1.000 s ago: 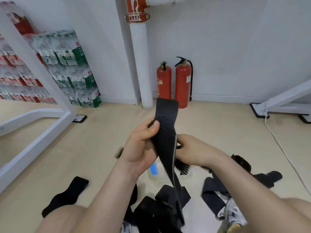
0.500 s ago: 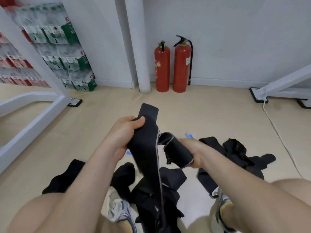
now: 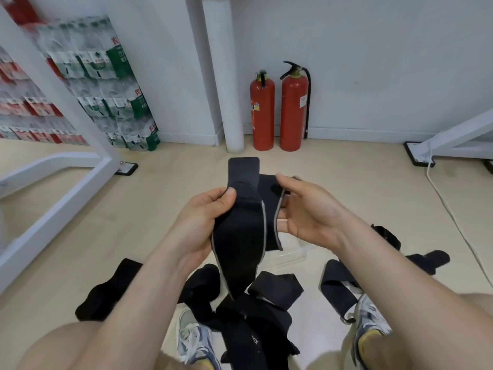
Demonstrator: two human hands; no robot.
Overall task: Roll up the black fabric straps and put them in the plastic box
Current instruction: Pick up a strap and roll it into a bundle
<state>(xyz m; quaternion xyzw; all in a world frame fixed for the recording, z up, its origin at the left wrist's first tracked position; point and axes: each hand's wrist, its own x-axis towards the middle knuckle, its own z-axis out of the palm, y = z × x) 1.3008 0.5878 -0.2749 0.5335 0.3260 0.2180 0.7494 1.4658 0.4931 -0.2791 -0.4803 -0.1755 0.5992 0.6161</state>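
My left hand's (image 3: 202, 217) grip pinches one unrolled strap (image 3: 240, 236), right hand (image 3: 312, 212) open against it; several loose straps (image 3: 277, 289) litter the floor (image 3: 128, 225).

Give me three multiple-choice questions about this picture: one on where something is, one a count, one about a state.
1. Where do the stacked packs of bottled water stand? A. far left B. far right C. centre
2. How many red cylindrical fire extinguishers stand beside the white pipe? A. one B. two C. three
3. The left hand is: A. open and empty B. an empty fist C. gripping the grey-edged black fabric strap
Answers: 1 A, they fill the left side by the wall; 2 B, two stand side by side; 3 C, its thumb presses on the strap.
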